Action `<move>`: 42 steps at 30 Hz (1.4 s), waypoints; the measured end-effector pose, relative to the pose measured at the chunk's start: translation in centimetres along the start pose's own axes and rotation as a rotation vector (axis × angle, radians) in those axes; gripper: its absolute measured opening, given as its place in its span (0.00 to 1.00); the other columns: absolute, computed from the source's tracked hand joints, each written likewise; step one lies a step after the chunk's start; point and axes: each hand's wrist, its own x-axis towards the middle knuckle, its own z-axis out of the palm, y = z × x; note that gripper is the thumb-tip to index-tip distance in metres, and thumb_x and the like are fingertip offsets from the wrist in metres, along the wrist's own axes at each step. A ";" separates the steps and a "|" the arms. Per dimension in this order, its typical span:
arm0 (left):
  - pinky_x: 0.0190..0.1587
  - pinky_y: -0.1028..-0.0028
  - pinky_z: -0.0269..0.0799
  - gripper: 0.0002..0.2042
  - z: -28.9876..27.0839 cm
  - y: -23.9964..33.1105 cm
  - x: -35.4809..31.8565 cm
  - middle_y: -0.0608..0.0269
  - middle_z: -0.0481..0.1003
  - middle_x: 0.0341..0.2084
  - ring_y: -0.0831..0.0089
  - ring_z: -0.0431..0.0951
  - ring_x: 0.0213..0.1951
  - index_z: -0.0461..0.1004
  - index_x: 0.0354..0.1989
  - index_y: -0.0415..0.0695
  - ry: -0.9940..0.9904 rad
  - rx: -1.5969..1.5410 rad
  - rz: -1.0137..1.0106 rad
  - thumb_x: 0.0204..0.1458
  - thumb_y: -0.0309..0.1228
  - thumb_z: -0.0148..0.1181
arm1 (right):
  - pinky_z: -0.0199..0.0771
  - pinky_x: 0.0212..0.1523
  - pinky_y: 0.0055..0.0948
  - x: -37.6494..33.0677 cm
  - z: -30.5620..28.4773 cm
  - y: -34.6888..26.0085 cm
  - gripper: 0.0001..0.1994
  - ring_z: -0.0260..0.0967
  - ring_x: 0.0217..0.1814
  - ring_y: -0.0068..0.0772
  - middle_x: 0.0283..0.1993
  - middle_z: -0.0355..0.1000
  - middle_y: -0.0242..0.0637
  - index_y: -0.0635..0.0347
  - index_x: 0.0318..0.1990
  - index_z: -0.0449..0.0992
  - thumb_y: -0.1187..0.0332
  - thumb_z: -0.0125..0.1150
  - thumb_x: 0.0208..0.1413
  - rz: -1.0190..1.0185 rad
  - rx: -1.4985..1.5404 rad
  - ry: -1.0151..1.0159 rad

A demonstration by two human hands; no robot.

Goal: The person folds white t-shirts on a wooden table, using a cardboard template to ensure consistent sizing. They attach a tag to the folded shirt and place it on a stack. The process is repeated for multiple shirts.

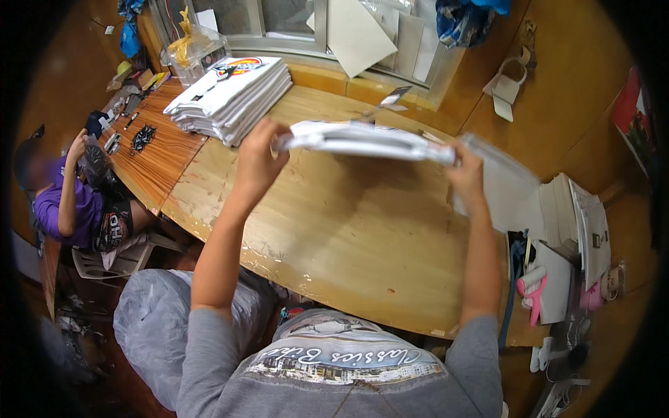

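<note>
wooden table point(348, 237), stacked folded shirts point(233, 97)

A flat white packet point(362, 139) in clear wrap is held level above the middle of the worktop point(348, 230), the left hand point(259, 155) and right hand point(465, 171) gripping its ends. A stack of similar white packets point(233, 94), the top one bearing a colourful print, sits at the far left corner. A clear plastic bag point(191, 52) lies behind it.

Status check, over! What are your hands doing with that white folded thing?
Both hands gripping: left hand, right hand, one on each end. Folded shirt held flat above the table. Nothing in the way.
</note>
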 end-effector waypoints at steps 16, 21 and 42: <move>0.44 0.67 0.57 0.18 1.4 6.4 -19.5 0.60 0.63 0.41 0.62 0.62 0.45 0.64 0.41 0.44 -0.790 0.050 -0.086 0.37 0.27 0.52 | 0.65 0.41 0.33 -17.4 3.0 -1.7 0.14 0.64 0.45 0.42 0.41 0.68 0.40 0.61 0.34 0.70 0.84 0.42 0.39 0.406 -0.127 -0.439; 0.39 0.72 0.60 0.18 7.0 7.8 -20.1 0.62 0.63 0.41 0.67 0.63 0.41 0.64 0.44 0.44 -0.808 -0.022 0.209 0.41 0.30 0.48 | 0.56 0.47 0.30 -8.6 9.3 2.4 0.19 0.57 0.50 0.33 0.47 0.64 0.32 0.56 0.40 0.70 0.83 0.45 0.39 -0.166 -0.249 -0.582; 0.32 0.68 0.63 0.07 8.2 7.8 -19.9 0.57 0.67 0.27 0.61 0.66 0.30 0.69 0.27 0.40 -0.500 -0.259 -0.174 0.39 0.28 0.56 | 0.64 0.34 0.29 -11.2 8.9 2.0 0.05 0.64 0.35 0.34 0.29 0.65 0.36 0.60 0.28 0.70 0.77 0.51 0.40 -0.119 -0.324 -0.496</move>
